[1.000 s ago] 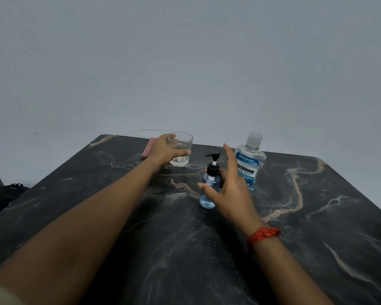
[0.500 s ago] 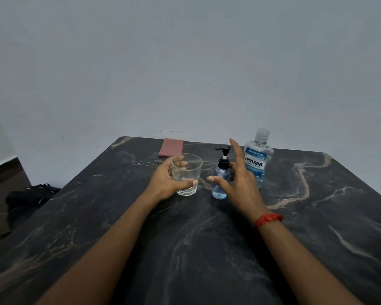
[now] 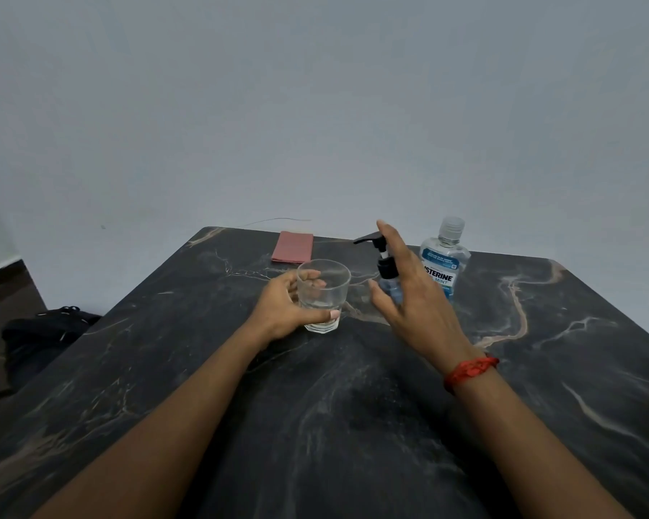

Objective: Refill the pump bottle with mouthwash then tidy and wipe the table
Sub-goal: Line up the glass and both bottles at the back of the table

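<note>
A black bag (image 3: 42,331) lay on the floor at the far left, beside the dark marble table (image 3: 353,425). A folded pink cloth (image 3: 292,247) sat flat near the far edge of the table. The left hand (image 3: 283,307) was wrapped around a clear glass (image 3: 323,295), with the thumb across the front near the bottom. The glass stood upright on the table. Just to its right was the pump bottle (image 3: 384,273), upright, with a black pump top. The right hand (image 3: 414,305) was spread wide and held nothing, right beside the pump bottle. A red thread (image 3: 471,370) was tied on that wrist. The mouthwash bottle (image 3: 444,262) stood behind the hand, cap on.
</note>
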